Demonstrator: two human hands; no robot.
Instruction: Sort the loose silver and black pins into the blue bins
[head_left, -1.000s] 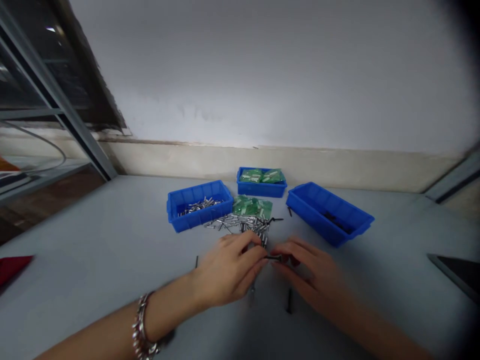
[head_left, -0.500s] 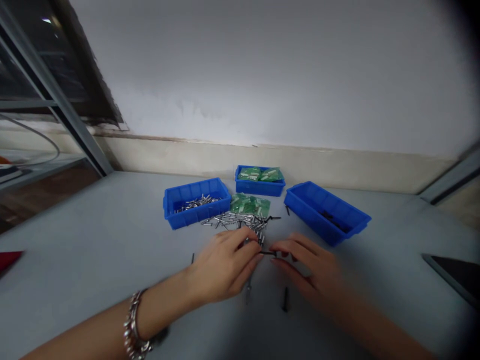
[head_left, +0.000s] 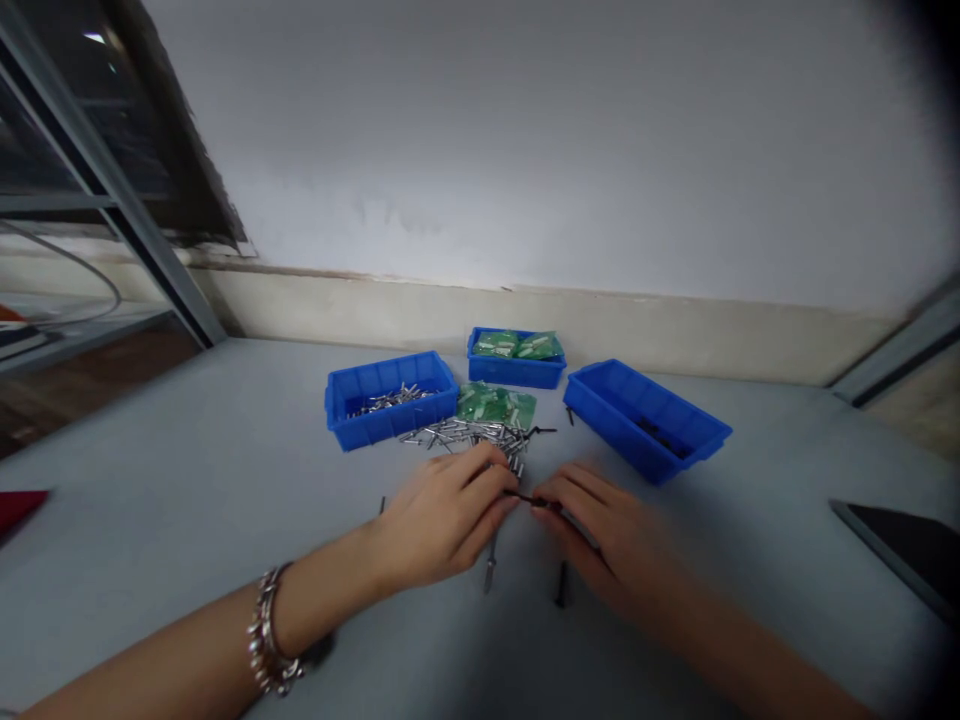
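Observation:
A thin black screw (head_left: pixel 523 496) spans the gap between my two hands. My left hand (head_left: pixel 454 515) pinches one end between thumb and fingers. On the other end, the fingertips of my right hand (head_left: pixel 604 520) are closed. Just beyond my left fingers lies a loose pile of silver pieces (head_left: pixel 480 432) that look like blind rivets. One separate silver rivet (head_left: pixel 490 568) rests below the hands, and a black screw (head_left: pixel 561 585) lies near my right wrist. Fine detail of the held screw is blurred.
A blue bin (head_left: pixel 394 432) with silver rivets stands left, another blue bin (head_left: pixel 622 420) with dark pieces right. Behind, a smaller blue bin (head_left: pixel 517 372) holds green packets; another green packet (head_left: pixel 495 403) lies before it. A dark flat object (head_left: pixel 900 550) sits far right, something red (head_left: pixel 21 512) left.
My right thumb and fingers, apart around the screw's end before, have closed on it. The view has shifted slightly; the bins and pile stay in place.

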